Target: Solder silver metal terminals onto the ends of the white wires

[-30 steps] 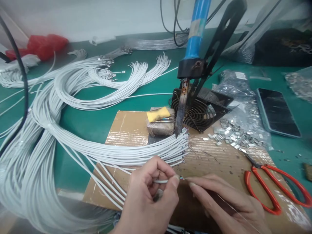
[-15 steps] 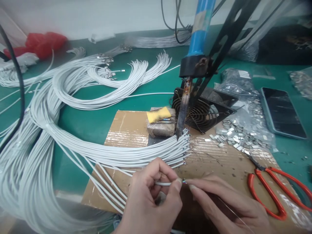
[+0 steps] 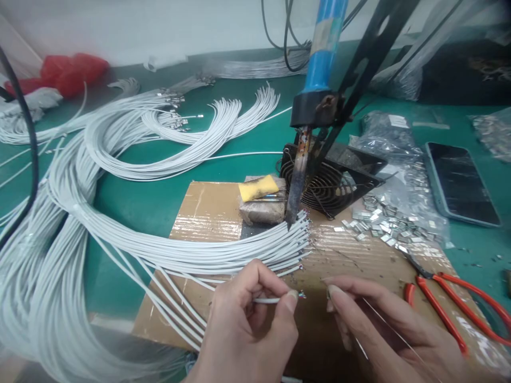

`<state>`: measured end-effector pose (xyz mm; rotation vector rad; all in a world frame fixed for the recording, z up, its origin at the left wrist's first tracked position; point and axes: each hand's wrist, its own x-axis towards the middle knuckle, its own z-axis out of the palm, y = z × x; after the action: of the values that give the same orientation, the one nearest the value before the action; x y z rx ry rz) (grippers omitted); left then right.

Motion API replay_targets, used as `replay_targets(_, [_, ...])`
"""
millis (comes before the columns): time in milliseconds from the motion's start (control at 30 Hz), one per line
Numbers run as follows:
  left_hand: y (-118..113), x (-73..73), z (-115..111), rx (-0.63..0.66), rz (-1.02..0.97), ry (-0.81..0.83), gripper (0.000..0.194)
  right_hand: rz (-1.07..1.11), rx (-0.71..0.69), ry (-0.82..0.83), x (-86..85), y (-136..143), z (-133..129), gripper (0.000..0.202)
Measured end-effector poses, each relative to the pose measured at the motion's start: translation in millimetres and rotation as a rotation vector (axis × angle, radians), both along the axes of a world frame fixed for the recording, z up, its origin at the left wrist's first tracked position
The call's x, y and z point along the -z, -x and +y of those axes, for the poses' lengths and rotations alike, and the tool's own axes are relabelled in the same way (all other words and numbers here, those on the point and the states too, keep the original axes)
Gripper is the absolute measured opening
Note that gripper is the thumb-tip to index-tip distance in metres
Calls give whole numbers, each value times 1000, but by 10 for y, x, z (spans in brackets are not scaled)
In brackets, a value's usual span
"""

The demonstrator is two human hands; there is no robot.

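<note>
My left hand [image 3: 255, 324] pinches a white cable [image 3: 266, 300] near its end, where small coloured wire ends [image 3: 301, 294] stick out past the thumb. To the right, apart from the cable end, my right hand [image 3: 383, 324] holds a thin silvery wire [image 3: 393, 327] that runs back across the palm; its fingertips are pressed together. Above my left hand lies a bundle of white cables [image 3: 223, 247] with stripped ends. Over those ends hangs a soldering iron [image 3: 297, 181] with a blue handle, its tip pointing down.
Cardboard [image 3: 207, 213] lies under the hands. Behind are a yellow sponge [image 3: 258, 188] on a block and a black fan [image 3: 331, 181]. At right are small metal parts [image 3: 387, 223], orange-handled pliers [image 3: 443, 298] and a phone [image 3: 463, 181]. More cables [image 3: 59, 255] fill the left.
My right hand has moved right, away from the cable end, and now covers part of the pliers' handle. My left hand still holds the cable in nearly the same place.
</note>
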<state>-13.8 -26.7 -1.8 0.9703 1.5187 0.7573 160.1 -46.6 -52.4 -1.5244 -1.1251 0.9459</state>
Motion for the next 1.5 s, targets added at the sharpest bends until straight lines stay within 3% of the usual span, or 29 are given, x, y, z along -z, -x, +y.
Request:
replay_targets(100, [3,24,-11,-31,-16,-41,16,109,-50,77,-9,8,11,15])
replay_targets(267, [-52,-43,20,-93,-115,-24,13,185,-116,48,-56,96,62,16])
replay_targets(433, [-94,-86,24,-160,-233,-59,17,70,-77,-31,-2,131,85,33])
replay_targets(633, [-99,-67,12,-179,-228,-70,18,-6,-62,-64,48,143,52,41])
replay_targets(767, [-93,-59,23,-171,-231,-79,18,54,-58,-27,3,173,45,37])
replay_targets(967, [-106,-62,21,-192,-210,-81,18,229,-202,69,-41,155,25,12])
replay_targets(1300, [-112,-66,18,-175,-190,-80,16,135,-189,18,-44,158,35,9])
replay_targets(1500, [-99,-29,31,-145,-68,-93,15,-61,-91,-64,45,140,-74,45])
